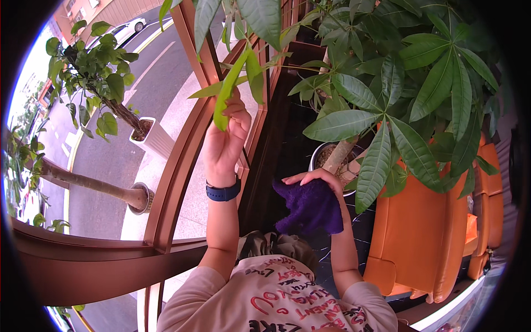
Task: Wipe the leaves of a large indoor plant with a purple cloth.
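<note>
My left hand [228, 141], with a dark blue watch [223, 190] at the wrist, is raised beside the window. Its fingers hold a long, light green leaf [226, 93] that hangs from a cluster of leaves at the top. In my right hand [317, 176] is a purple cloth [310, 207], hanging below the fingers in front of the potted plant; part of that hand is hidden by it. Broad green leaves [383, 114] of the plant spread to the right of both hands.
A pot [317, 155] with a thick trunk stands on dark flooring. Orange leather seats [415, 232] are at right. Brown window frames [182, 174] border my left arm. Outside are a white planter [153, 137], another potted tree [139, 198] and a parked white car [124, 31].
</note>
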The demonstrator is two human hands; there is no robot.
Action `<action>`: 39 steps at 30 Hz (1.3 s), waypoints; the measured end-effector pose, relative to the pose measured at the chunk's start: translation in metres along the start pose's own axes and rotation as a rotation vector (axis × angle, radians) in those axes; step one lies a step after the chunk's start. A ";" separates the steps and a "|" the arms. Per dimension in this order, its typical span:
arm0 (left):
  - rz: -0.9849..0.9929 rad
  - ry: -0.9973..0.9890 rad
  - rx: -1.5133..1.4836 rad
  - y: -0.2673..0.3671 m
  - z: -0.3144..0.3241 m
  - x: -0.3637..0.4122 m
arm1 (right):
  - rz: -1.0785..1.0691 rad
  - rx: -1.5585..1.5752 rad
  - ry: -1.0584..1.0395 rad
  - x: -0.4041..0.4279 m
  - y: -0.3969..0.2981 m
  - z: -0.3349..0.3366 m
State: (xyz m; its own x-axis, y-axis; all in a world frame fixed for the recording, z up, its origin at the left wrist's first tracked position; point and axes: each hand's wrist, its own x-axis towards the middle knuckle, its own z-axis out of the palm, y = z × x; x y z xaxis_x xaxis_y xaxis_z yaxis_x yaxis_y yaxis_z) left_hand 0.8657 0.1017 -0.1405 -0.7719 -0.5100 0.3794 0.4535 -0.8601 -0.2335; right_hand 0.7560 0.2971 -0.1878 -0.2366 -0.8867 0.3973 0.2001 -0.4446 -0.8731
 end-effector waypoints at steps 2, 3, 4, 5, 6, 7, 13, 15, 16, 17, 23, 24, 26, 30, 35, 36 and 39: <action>0.010 -0.042 -0.066 0.005 0.011 0.000 | 0.013 0.036 0.008 0.000 0.005 0.001; 0.020 -0.039 -0.107 0.007 0.016 0.000 | 0.029 0.057 0.007 0.000 0.008 0.002; 0.018 -0.048 -0.131 0.008 0.022 -0.001 | 0.026 0.069 0.013 0.000 0.011 0.002; 0.034 -0.034 -0.153 0.008 0.027 -0.001 | 0.044 0.043 0.002 0.000 0.014 0.002; 0.033 -0.036 -0.158 0.008 0.031 0.000 | 0.062 0.017 -0.010 0.000 0.017 0.002; 0.036 -0.042 -0.146 0.008 0.035 0.001 | 0.059 0.029 -0.004 0.000 0.020 0.001; 0.078 -0.054 0.035 0.001 0.028 -0.003 | 0.138 0.255 -0.011 0.000 0.030 -0.001; 0.143 0.204 0.711 -0.007 0.013 -0.012 | 0.134 0.233 -0.003 -0.001 0.031 -0.002; 0.031 0.245 1.006 -0.009 0.004 -0.010 | 0.123 0.224 0.002 -0.002 0.031 -0.004; -0.093 0.152 1.320 -0.016 -0.003 -0.025 | 0.119 0.227 -0.006 -0.003 0.030 -0.005; -0.098 0.110 1.885 0.002 -0.018 -0.048 | 0.154 0.314 0.035 -0.015 0.033 -0.018; 0.045 0.086 1.863 0.009 -0.015 -0.049 | 0.133 0.278 0.053 -0.018 0.035 -0.020; 0.283 -0.009 1.664 0.023 -0.011 -0.043 | 0.115 0.215 0.061 -0.022 0.040 -0.024; 0.607 -0.023 1.738 0.036 -0.014 -0.017 | 0.091 0.082 0.054 -0.030 0.050 -0.023; 0.715 0.015 2.002 0.024 -0.029 0.017 | 0.139 0.117 0.099 -0.045 0.053 -0.014; 0.719 0.007 1.971 0.020 -0.032 0.024 | 0.173 0.151 0.117 -0.048 0.053 -0.013; 0.751 0.096 1.893 0.010 -0.039 0.042 | 0.178 0.013 0.110 -0.056 0.055 -0.013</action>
State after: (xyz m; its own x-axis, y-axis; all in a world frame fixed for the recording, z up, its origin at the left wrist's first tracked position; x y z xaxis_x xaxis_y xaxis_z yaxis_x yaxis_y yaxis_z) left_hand 0.8198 0.0722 -0.1620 -0.2375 -0.7492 0.6183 0.3820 0.5132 0.7686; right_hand 0.7681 0.3241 -0.2619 -0.2984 -0.9325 0.2035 0.2602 -0.2846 -0.9227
